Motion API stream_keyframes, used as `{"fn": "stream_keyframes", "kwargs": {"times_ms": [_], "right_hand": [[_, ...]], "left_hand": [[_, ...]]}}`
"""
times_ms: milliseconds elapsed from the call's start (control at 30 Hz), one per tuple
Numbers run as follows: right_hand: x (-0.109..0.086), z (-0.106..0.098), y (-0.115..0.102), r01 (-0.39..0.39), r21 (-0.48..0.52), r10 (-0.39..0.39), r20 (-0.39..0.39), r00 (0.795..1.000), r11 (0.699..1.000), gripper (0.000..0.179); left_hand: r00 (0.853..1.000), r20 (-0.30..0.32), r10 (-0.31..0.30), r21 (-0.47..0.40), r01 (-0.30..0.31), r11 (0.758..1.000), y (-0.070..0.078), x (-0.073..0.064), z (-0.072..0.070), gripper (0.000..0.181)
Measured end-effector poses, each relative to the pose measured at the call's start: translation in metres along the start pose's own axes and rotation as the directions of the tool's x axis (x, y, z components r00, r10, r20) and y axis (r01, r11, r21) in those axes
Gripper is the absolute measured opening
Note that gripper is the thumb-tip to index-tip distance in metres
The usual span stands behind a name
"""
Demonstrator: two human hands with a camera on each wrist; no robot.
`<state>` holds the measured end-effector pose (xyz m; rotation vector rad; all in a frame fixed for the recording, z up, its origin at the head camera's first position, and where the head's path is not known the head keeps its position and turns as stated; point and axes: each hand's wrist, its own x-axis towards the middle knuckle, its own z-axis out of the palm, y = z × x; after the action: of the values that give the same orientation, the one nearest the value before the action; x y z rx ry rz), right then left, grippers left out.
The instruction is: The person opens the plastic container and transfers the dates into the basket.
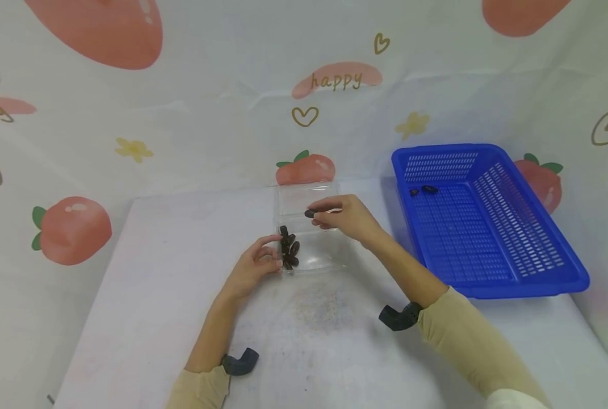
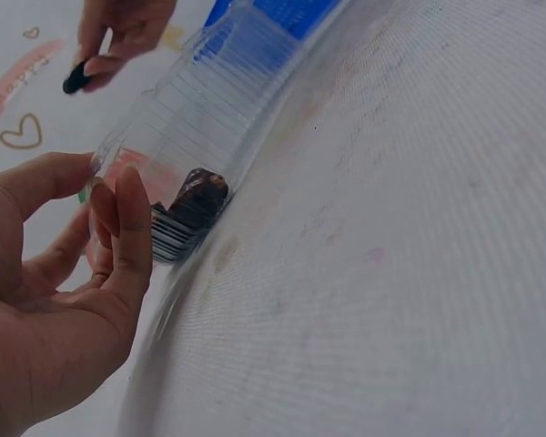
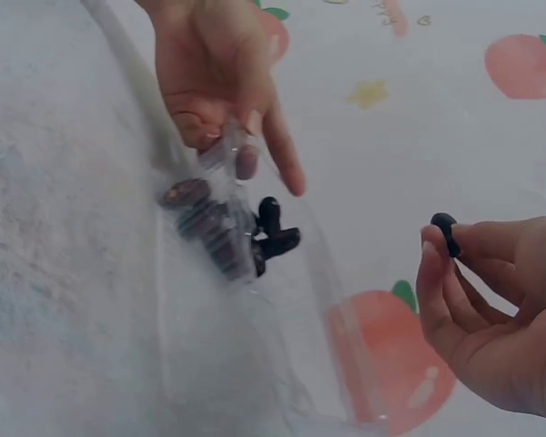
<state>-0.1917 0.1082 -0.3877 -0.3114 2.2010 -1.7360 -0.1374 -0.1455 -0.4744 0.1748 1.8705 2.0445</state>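
A clear plastic box [image 1: 320, 254] lies on the white table with its lid [image 1: 304, 199] folded back. My left hand [image 1: 247, 272] grips its left wall between thumb and fingers, as the left wrist view also shows. Several dark oval fruits [image 1: 294, 248], date-like in look, are heaped along that left side; the rest of the box floor is bare. Above the join of lid and box, my right hand [image 1: 348, 218] pinches one more dark oval fruit [image 1: 310, 213] between thumb and fingertips. The right wrist view shows that fruit [image 3: 444, 223] apart from the box.
To the right stands a blue plastic basket [image 1: 503, 289] with slotted walls. Near its back left corner lie a dark oval fruit [image 1: 430, 189] and a smaller dark piece [image 1: 414, 192]. A patterned cloth [image 1: 222, 130] hangs behind the table [image 1: 150, 255].
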Motion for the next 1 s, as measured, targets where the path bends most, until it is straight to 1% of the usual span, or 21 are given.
{"fn": "stream_keyframes", "kwargs": {"times_ms": [200, 300, 367, 433, 533, 667, 800, 900, 1000], "right_hand": [[-0.007, -0.018, -0.012, -0.013, 0.064, 0.014, -0.001, 1.0, 0.998, 0.028], [-0.01, -0.027, -0.014, -0.006, 0.094, 0.006, -0.003, 1.0, 0.996, 0.029], [-0.012, -0.034, -0.015, 0.007, 0.094, -0.008, 0.006, 1.0, 0.996, 0.031], [-0.015, -0.041, -0.018, 0.006, 0.068, -0.007, 0.002, 1.0, 0.998, 0.033], [-0.019, -0.051, -0.022, -0.015, 0.009, 0.015, -0.015, 1.0, 1.0, 0.034], [-0.024, -0.069, -0.021, -0.025, -0.027, 0.024, -0.05, 0.998, 0.999, 0.034], [-0.027, -0.09, -0.019, -0.021, -0.069, 0.014, -0.1, 0.995, 0.997, 0.036], [-0.029, -0.104, -0.018, -0.023, -0.046, 0.016, -0.147, 0.989, 0.999, 0.039], [-0.032, -0.116, -0.018, -0.018, 0.021, 0.022, -0.188, 0.982, 1.0, 0.041]], "left_hand": [[1.0, 0.0, -0.01, 0.007, 0.01, 1.0, 0.004, -0.001, -0.001, 0.057], [1.0, 0.005, -0.014, 0.018, 0.013, 1.0, 0.011, -0.004, 0.001, 0.058], [1.0, 0.009, -0.011, 0.027, 0.01, 1.0, 0.016, -0.006, 0.003, 0.058], [1.0, 0.01, -0.006, 0.034, 0.006, 0.999, 0.021, -0.008, 0.005, 0.058], [1.0, 0.009, -0.002, 0.024, 0.002, 1.0, 0.014, -0.006, 0.003, 0.058], [1.0, 0.018, -0.004, 0.019, 0.004, 1.0, 0.009, -0.006, 0.003, 0.058], [1.0, 0.027, -0.004, 0.032, 0.003, 0.999, 0.019, -0.009, 0.009, 0.058], [1.0, 0.021, -0.015, 0.032, 0.014, 0.999, 0.018, -0.008, 0.008, 0.058], [1.0, 0.017, -0.017, 0.026, 0.016, 1.0, 0.011, -0.005, 0.004, 0.059]]}}
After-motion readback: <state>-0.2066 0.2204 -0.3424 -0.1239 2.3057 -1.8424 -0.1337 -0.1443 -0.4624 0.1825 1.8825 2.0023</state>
